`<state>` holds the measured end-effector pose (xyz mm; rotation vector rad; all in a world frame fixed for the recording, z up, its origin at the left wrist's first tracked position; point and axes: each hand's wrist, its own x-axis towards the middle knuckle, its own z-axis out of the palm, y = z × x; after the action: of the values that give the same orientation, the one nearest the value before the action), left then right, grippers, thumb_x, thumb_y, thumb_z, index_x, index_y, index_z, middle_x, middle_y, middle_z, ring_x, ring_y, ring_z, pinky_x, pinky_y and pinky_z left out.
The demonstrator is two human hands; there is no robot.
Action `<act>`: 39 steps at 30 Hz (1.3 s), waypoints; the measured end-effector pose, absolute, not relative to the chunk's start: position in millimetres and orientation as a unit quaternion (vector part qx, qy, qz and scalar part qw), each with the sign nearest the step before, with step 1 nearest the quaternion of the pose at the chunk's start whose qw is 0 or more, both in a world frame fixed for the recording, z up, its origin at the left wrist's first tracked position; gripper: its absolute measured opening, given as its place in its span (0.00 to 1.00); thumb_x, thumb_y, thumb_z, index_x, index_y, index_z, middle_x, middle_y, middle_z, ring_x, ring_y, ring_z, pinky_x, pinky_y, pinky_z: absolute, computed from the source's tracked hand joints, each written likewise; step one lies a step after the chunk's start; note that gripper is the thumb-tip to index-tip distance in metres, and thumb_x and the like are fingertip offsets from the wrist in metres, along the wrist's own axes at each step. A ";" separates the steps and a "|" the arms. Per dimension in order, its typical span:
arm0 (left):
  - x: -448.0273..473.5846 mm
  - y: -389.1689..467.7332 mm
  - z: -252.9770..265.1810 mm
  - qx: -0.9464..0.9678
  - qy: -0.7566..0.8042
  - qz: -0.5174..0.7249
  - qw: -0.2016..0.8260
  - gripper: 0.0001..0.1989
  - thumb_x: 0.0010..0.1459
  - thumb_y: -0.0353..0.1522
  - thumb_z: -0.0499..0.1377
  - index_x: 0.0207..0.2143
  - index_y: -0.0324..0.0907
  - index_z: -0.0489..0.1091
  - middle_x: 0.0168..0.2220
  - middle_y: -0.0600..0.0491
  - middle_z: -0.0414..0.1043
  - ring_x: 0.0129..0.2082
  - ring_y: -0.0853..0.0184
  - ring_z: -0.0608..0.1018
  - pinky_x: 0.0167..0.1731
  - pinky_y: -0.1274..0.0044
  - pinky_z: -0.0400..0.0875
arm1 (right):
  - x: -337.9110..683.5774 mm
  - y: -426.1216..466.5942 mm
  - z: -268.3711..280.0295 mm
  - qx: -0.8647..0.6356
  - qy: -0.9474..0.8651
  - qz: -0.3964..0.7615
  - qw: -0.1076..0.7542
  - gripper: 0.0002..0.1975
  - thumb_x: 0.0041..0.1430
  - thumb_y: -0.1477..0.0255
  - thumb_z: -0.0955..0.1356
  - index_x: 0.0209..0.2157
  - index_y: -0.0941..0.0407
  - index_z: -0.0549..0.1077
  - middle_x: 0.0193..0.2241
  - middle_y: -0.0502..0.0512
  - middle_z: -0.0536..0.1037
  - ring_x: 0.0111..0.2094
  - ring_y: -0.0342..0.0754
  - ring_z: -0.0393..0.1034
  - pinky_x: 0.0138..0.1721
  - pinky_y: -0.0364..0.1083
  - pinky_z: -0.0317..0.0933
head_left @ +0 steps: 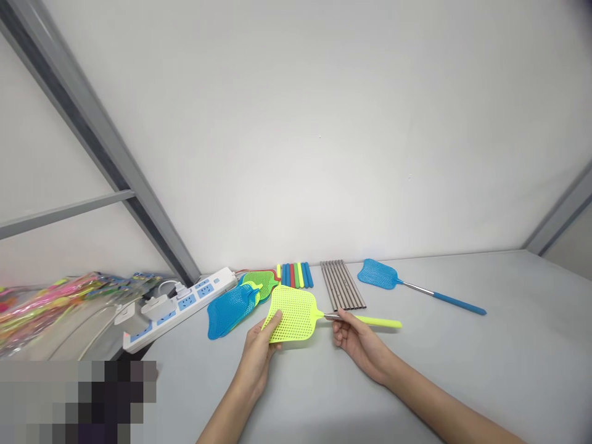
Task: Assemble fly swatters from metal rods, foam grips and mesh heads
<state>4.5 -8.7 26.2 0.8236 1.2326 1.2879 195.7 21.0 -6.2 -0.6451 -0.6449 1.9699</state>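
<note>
No text, label, brand, number or sign readable on anything in view.

Behind the near swatter, rods lie right of the sleeves.

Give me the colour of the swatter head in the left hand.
Bright yellow-green; the swatter head shows best in the head view.

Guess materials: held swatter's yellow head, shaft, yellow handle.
Yellow head: likely molded plastic, matte; thin sheet with regular perforations.
Shaft: probably metal, fairly polished; silvery, alloy unclear.
Yellow handle: plastic, rubber or foam; smooth, evenly colored, look leaves it open.
</note>
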 end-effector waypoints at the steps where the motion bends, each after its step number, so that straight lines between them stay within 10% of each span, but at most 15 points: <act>1: 4.2 -8.4 26.0 0.347 0.520 0.546 0.557 0.18 0.46 0.40 0.56 0.37 0.38 0.69 0.32 0.50 0.71 0.24 0.73 0.67 0.18 0.84 0.57 | 195.9 20.9 -6.1 -0.263 -0.263 0.803 0.466 0.10 0.48 0.65 0.65 0.25 0.58 0.70 0.21 0.51 0.65 0.22 0.40 0.56 0.27 0.42 0.53; 8: 4.2 -9.1 33.0 0.408 0.458 0.555 0.562 0.23 0.49 0.45 0.51 0.41 0.39 0.66 0.37 0.46 0.69 0.28 0.68 0.70 0.20 0.80 0.61 | 198.4 22.1 -6.5 -0.242 -0.238 0.820 0.460 0.10 0.49 0.66 0.65 0.28 0.60 0.71 0.22 0.50 0.64 0.23 0.39 0.56 0.27 0.41 0.52; 17: 32.0 -23.6 12.2 0.597 0.558 0.409 0.405 0.17 0.47 0.43 0.53 0.36 0.43 0.67 0.41 0.49 0.66 0.44 0.60 0.65 0.46 0.70 0.55 | 195.7 15.2 0.3 -0.228 -0.278 0.826 0.434 0.09 0.50 0.68 0.65 0.26 0.60 0.71 0.21 0.50 0.64 0.23 0.40 0.55 0.28 0.42 0.50; 28: 58.5 -24.0 11.1 0.456 0.541 0.550 0.445 0.15 0.48 0.44 0.52 0.26 0.41 0.60 0.20 0.58 0.59 0.20 0.72 0.65 0.22 0.79 0.62 | 170.2 -10.4 -3.2 -0.208 -0.276 0.834 0.430 0.09 0.52 0.71 0.63 0.20 0.59 0.66 0.17 0.50 0.63 0.22 0.41 0.55 0.27 0.43 0.48; 39: 63.1 -27.3 6.4 0.408 0.516 0.557 0.507 0.19 0.49 0.47 0.49 0.19 0.42 0.50 0.17 0.62 0.46 0.16 0.76 0.54 0.17 0.82 0.55 | 171.1 -12.8 -1.6 -0.208 -0.309 0.805 0.462 0.11 0.53 0.72 0.62 0.19 0.59 0.64 0.16 0.50 0.63 0.22 0.42 0.54 0.26 0.44 0.47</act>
<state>63.1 -27.3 6.4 0.9840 1.2451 1.3418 171.1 -12.8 -1.6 -0.5114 -0.7602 1.9784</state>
